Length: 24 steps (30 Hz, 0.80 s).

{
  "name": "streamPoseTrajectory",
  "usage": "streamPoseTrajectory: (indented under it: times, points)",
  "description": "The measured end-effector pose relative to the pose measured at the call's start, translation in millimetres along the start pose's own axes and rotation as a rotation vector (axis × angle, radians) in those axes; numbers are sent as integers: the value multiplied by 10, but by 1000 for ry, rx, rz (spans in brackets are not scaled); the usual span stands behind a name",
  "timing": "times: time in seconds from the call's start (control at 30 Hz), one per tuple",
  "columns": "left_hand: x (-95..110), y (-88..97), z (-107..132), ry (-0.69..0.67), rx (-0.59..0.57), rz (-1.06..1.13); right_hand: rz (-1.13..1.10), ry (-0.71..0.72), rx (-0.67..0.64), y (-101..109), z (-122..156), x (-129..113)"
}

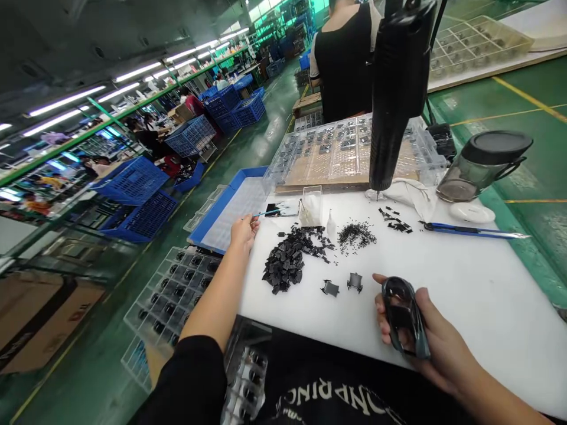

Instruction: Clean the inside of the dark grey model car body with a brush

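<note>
Nearest, the right hand (432, 336) curls around a glossy black plastic shell (404, 316) above the near edge of the white surface (465, 319); the left hand (243, 232) pinches a thin blue stick (268, 212) at the left edge, beside a heap of matte black plastic scraps (283, 262) and two small moulded pieces (354, 282).

The work table (478, 307) bears a heap of plastic scraps (283, 262) at left, a scatter of small pins (357, 236) right of it, and two moulded parts (342, 284) nearer. A long-bladed knife (473, 231) lies far right. A compartment tray (345, 153) sits beyond the table; a shallow tray (225, 209) adjoins its left end.
</note>
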State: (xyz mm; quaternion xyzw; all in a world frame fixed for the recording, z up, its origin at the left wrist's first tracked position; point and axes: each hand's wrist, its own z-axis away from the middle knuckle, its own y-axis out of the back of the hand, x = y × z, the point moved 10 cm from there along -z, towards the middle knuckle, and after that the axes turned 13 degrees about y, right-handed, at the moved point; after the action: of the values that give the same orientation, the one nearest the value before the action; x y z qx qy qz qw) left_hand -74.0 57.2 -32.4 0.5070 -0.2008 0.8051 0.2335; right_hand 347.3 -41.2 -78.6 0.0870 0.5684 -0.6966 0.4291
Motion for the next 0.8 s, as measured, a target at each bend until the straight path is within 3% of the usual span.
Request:
streamPoseTrajectory:
  times: [0.1,0.2,0.3,0.4,0.53,0.6,0.7,0.8]
  points:
    - [-225,73,-178,143,-26,-10,1,11,-10,-34,-3,-21]
    - [-288,204,-238,208,-34,-20,9,29,-20,-56,-10,-48]
    - [-206,328,-166,182,-15,-43,-3,22,-23,-62,-14,-52]
    - [-8,424,104,55,10,-68,-23,7,-15,-53,-8,-42]
    - [197,455,868,-194,-12,-119,-51,-7,-17,-46,1,-15]
    - [347,156,1545,-591,-206,-367,-65,-2,-33,-49,-1,-8]
    - [29,-335,2471,-936,-594,-711,-72,2,-54,-54,-4,-3]
    - [-369,-523,2861,-1032,-781,-851,-76,-4,-71,-83,0,-1]
